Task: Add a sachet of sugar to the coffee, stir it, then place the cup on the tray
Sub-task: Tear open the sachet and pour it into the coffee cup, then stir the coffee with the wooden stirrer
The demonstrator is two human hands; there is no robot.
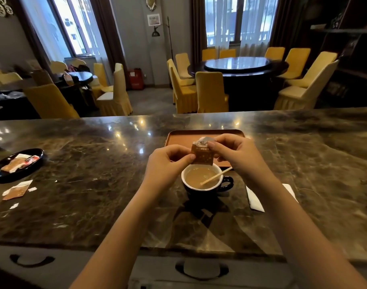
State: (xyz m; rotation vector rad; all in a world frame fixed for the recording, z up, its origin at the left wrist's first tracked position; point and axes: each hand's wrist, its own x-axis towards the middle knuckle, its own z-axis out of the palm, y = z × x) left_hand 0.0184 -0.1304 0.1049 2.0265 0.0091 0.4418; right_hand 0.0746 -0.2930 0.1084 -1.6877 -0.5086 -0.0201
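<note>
A dark cup (201, 190) with a white inside holds milky coffee and stands on the marble counter. A wooden stir stick (217, 176) leans in it, pointing right. Just above the cup's far rim both hands pinch a small brown sugar sachet (203, 155). My left hand (168, 161) holds its left edge. My right hand (234, 152) grips its white top corner. Behind the hands lies a flat orange-brown tray (182, 138), partly hidden by them.
A black oval dish (35, 156) with several sachets sits at the far left. A torn sachet (16, 190) and paper scraps lie in front of it. A white napkin (255, 200) lies right of the cup. Yellow-covered chairs and tables stand beyond the counter.
</note>
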